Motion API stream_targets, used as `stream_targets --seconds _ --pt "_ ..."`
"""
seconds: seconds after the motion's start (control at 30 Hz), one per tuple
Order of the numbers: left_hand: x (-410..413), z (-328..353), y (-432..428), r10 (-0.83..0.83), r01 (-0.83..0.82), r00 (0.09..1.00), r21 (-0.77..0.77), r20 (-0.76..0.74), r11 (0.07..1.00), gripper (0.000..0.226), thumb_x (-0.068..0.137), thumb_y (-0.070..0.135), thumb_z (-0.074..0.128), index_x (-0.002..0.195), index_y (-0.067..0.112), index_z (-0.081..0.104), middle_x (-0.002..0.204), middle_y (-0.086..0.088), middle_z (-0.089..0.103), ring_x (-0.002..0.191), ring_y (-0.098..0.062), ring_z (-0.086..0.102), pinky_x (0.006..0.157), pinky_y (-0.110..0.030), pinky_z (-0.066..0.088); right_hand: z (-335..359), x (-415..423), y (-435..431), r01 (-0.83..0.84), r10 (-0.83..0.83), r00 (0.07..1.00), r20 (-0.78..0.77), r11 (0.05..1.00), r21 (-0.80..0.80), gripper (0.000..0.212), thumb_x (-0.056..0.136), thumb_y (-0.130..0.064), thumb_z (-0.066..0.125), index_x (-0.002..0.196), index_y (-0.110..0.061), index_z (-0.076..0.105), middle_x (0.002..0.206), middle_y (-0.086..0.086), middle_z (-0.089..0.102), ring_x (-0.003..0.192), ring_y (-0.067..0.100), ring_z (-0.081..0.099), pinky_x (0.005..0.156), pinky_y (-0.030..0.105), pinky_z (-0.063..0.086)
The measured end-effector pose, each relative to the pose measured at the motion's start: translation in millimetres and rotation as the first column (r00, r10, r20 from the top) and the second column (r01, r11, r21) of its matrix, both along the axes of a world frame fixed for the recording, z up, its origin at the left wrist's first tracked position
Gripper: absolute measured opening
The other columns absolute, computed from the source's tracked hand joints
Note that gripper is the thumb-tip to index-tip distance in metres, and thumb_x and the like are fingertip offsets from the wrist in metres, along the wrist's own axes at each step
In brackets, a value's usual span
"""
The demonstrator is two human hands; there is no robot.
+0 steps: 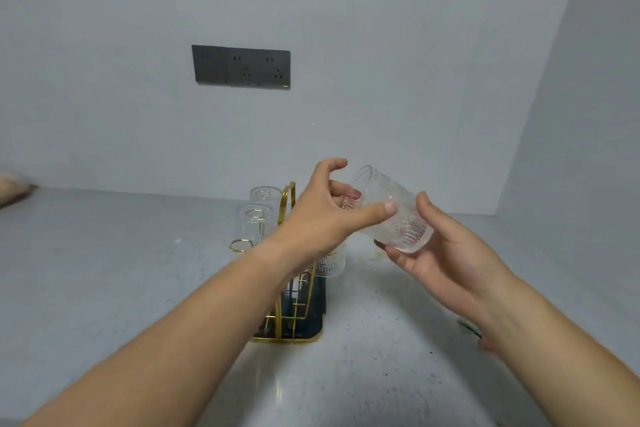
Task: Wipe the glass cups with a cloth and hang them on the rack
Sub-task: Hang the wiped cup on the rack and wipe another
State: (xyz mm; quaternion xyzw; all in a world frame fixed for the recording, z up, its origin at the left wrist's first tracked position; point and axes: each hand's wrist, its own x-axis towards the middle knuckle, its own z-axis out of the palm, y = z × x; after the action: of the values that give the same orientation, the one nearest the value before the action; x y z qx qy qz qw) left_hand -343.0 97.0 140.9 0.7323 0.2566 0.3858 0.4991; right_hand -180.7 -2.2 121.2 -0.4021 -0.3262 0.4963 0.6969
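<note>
Bench (104, 288): grey, rack carried mid-bench.
Rack (289, 315): gold wire; two cups (254, 222) hung inverted.
Right hand (446, 253): cup base gripped.
Left hand (325, 215): fingers inside cup rim, thumb outside.
Cup (391, 210): tilted, above the rack.

counter (104, 288): grey, speckled | on it: gold wire rack (294, 319)

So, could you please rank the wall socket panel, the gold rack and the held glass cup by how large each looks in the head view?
1. Gold rack, though both arms hide part of it.
2. Wall socket panel.
3. Held glass cup; it is nearer the camera, so its true size is probably overstated.
</note>
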Motion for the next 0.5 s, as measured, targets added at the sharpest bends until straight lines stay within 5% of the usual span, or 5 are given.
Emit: stream_targets --seconds 0.17,0.33,0.5 --pt "-40.1 32.8 26.5 -0.017 0.04 0.983 0.126 -0.181 0.991 0.087 0.073 0.049 0.094 0.145 0.033 0.048 0.123 -0.002 0.065 0.11 -0.019 0.068 0.093 -0.032 0.059 46.1 -23.8 30.6 0.05 -0.05 0.907 0.418 0.999 0.01 0.02 0.099 -0.033 0.061 0.114 -0.023 0.07 0.1 -0.002 0.076 0.085 0.016 0.07 0.072 0.033 0.055" --pt "-81.4 40.1 52.5 0.044 -0.005 0.974 0.174 -0.224 0.985 0.073 0.068 0.051 0.091 0.132 0.027 0.066 0.116 0.0 0.076 0.108 -0.018 0.073 0.101 -0.041 0.059 76.6 -59.9 70.3 0.153 -0.092 0.697 0.711 0.988 -0.023 0.065 0.077 -0.054 0.083 0.13 -0.025 0.059 0.124 0.008 0.066 0.106 0.023 0.07 0.082 0.038 0.06" --pt "-116.0 25.6 64.2 0.048 -0.03 0.989 0.127 -0.138 0.991 0.037 0.085 0.03 0.089 0.12 0.024 0.076 0.112 0.007 0.081 0.107 -0.006 0.074 0.092 -0.02 0.055 82.9 -97.7 96.8 0.105 -0.056 0.563 0.825 0.994 -0.004 0.068 0.076 -0.057 0.082 0.13 -0.024 0.058 0.118 0.003 0.067 0.107 0.02 0.066 0.083 0.033 0.052"
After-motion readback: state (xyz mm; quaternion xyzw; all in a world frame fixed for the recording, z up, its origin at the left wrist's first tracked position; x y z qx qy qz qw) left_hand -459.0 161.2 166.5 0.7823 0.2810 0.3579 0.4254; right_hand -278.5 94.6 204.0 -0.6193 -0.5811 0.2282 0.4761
